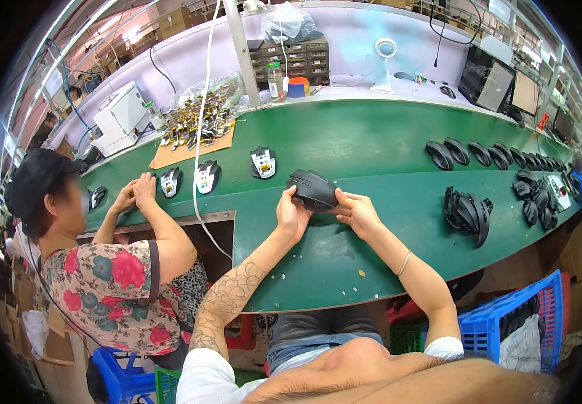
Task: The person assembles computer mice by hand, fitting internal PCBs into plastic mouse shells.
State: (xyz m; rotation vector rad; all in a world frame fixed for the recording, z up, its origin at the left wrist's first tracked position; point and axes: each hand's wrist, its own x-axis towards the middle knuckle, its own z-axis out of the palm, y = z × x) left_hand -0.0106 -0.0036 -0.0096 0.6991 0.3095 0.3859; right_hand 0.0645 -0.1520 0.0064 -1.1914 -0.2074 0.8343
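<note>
Between my two hands I hold a black computer mouse (313, 190), tilted a little above the green bench (304, 262). My left hand (294, 213) grips its left end with thumb and fingers. At its right end, my right hand (357, 213) pinches the edge. Just beyond and to the left sits an opened mouse (263, 163) with a white inside and a yellow part. Two more such mice, one nearer (207, 176) and one farther left (170, 182), lie in the same row. To my right rests a pile of black mouse shells (468, 214).
A co-worker (102, 269) sits at my left, hands on the bench. Finished-looking black mice (479, 153) line the right rear. Small flex parts cover a cardboard sheet (163, 156). A white cable (200, 135) hangs down at left. A blue crate (513, 316) stands right; a white fan (383, 64) behind.
</note>
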